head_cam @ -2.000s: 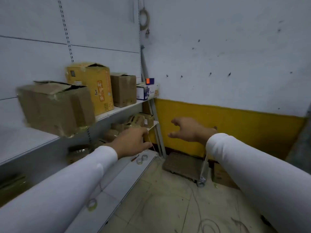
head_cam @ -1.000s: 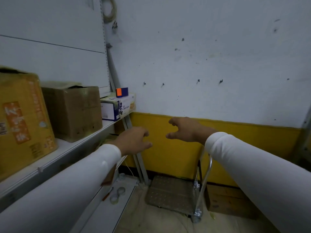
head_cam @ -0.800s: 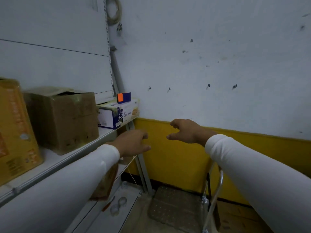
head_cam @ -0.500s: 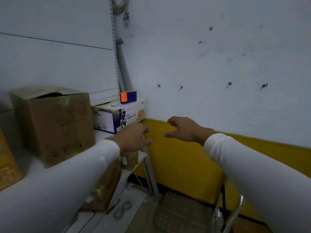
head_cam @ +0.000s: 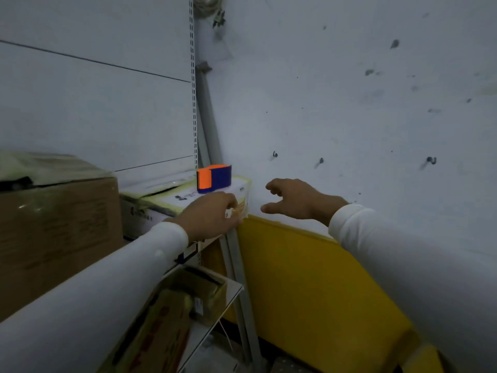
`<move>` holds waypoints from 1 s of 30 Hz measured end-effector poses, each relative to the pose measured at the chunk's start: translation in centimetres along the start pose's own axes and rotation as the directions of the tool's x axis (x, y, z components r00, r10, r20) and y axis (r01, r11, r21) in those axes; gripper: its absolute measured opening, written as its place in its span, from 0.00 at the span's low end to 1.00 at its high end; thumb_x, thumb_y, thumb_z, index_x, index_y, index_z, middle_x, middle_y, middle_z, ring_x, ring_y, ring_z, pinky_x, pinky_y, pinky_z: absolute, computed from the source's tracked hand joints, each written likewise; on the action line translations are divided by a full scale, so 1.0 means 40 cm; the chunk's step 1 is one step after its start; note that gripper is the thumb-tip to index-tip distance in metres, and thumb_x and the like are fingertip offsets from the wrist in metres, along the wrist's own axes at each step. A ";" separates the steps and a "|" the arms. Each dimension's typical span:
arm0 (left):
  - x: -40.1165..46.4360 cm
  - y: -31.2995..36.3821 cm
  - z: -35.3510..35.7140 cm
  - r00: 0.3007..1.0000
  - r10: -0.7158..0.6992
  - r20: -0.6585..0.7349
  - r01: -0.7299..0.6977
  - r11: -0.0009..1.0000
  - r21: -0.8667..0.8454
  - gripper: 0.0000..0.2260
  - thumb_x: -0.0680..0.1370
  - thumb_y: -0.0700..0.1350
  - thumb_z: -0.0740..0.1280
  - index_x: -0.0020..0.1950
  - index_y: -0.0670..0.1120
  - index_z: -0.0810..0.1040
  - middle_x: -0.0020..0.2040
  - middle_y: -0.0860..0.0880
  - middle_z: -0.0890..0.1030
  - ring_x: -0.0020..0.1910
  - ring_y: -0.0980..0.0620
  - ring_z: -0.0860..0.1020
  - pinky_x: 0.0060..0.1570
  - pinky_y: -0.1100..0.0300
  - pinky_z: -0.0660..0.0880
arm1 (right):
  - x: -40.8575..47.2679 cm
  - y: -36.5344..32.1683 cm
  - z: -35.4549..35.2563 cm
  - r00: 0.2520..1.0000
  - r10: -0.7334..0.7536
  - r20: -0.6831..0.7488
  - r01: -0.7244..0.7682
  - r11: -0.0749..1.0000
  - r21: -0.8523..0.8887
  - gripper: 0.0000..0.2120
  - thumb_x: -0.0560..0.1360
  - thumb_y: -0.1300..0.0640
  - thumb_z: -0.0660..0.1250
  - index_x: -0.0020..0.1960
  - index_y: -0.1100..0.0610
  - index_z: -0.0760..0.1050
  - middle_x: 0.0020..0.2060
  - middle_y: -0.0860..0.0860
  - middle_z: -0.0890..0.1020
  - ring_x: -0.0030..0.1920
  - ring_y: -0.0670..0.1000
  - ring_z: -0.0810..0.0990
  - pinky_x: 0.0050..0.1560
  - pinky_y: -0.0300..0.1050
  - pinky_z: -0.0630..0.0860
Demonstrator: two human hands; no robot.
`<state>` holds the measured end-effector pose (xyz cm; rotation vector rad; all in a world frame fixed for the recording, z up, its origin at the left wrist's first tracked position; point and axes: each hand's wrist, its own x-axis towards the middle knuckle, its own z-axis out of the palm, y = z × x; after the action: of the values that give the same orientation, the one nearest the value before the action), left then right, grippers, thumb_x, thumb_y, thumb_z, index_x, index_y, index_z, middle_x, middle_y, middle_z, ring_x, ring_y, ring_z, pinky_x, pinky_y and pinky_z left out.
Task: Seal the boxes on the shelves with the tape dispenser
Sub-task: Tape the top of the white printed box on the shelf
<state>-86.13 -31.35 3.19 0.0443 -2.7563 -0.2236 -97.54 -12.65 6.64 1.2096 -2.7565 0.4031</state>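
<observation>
Closest to the camera are two white sleeves, left sleeve [head_cam: 88,289] coming in from the bottom left and right sleeve [head_cam: 419,254] from the bottom right. Under the left arm there's a lower shelf [head_cam: 215,316] with a couple of open cardboard boxes [head_cam: 166,319] on it, pretty dim and blurry so can't say much more about them.

Next up, the left hand [head_cam: 209,215] is held palm down right at the front corner of the white printed box [head_cam: 158,205] on the upper shelf, fingers curled loosely. It seems to be touching the box edge, not gripping anything as far as I can tell. The right hand [head_cam: 293,199] is just to the right of that box, in the air in front of the wall, fingers spread and holding nothing.

To the left on the same shelf is a big brown cardboard box [head_cam: 53,224] with its top flaps not lying flat.

The orange and blue tape dispenser [head_cam: 213,178] sits on top of the white box at its back right corner, just past the left hand and untouched. Behind it all is a grey-white wall [head_cam: 349,103] with a yellow band [head_cam: 309,278] along the bottom
</observation>
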 end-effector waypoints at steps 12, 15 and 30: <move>0.144 -0.207 0.013 0.965 -0.258 -0.046 0.262 0.960 0.101 0.21 0.75 0.57 0.67 0.64 0.49 0.74 0.60 0.50 0.77 0.55 0.53 0.75 0.53 0.58 0.74 | 0.430 0.028 0.072 0.959 -0.284 0.015 0.282 0.957 0.065 0.30 0.75 0.41 0.69 0.71 0.54 0.69 0.65 0.52 0.77 0.63 0.53 0.76 0.60 0.47 0.74; 0.161 -0.238 0.010 0.933 -0.352 -0.078 0.360 0.923 0.139 0.20 0.76 0.57 0.66 0.64 0.48 0.74 0.60 0.50 0.77 0.55 0.52 0.75 0.54 0.58 0.73 | 0.540 0.039 0.095 0.922 -0.386 0.034 0.382 0.920 0.081 0.25 0.73 0.42 0.71 0.64 0.53 0.72 0.57 0.50 0.80 0.57 0.54 0.78 0.53 0.47 0.74; 0.164 -0.247 0.042 0.742 -0.648 -0.174 0.671 0.718 0.188 0.21 0.75 0.57 0.68 0.63 0.48 0.75 0.58 0.51 0.78 0.53 0.53 0.77 0.53 0.58 0.75 | 0.846 0.056 0.197 0.732 -0.638 0.239 0.655 0.756 0.009 0.28 0.66 0.36 0.74 0.59 0.49 0.73 0.52 0.48 0.81 0.50 0.51 0.80 0.52 0.51 0.80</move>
<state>-92.84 -41.25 2.45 1.0945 -2.5329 -0.0618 -122.07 -37.34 5.43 2.1840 -2.2395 0.0787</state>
